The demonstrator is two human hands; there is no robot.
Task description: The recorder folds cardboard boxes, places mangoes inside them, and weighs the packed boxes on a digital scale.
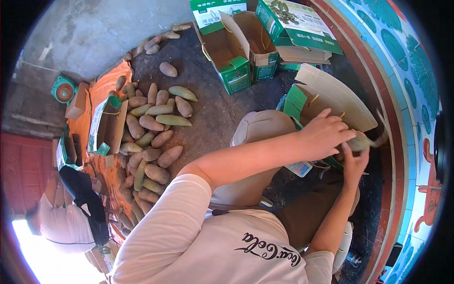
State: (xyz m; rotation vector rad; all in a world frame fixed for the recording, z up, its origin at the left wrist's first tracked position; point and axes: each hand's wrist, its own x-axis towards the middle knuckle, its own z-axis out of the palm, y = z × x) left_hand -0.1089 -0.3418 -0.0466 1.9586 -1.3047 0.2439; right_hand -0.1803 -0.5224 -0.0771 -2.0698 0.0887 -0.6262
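Both my hands are at a muddy greenish radish (360, 142) with a thin trailing root, over the near right edge of an open carton (333, 102). My left hand (327, 134) reaches across from the left, its fingertips bent onto the radish's near end. Below it, my right hand (355, 164) grips the radish between thumb and fingers. The carton has green flaps and a raised brown lid flap; its inside is mostly hidden by my hands. A pale blue keypad panel (299, 168) shows beside the carton, under my left forearm.
A heap of soil-covered radishes (151, 123) lies left on dark ground and orange sheeting (105, 86). Two open cartons (226, 47) stand ahead, beside another carton (300, 23). Another open carton (109, 125) is by the heap. Another person (66, 217) bends at far left. A patterned wall (411, 71) curves along the right.
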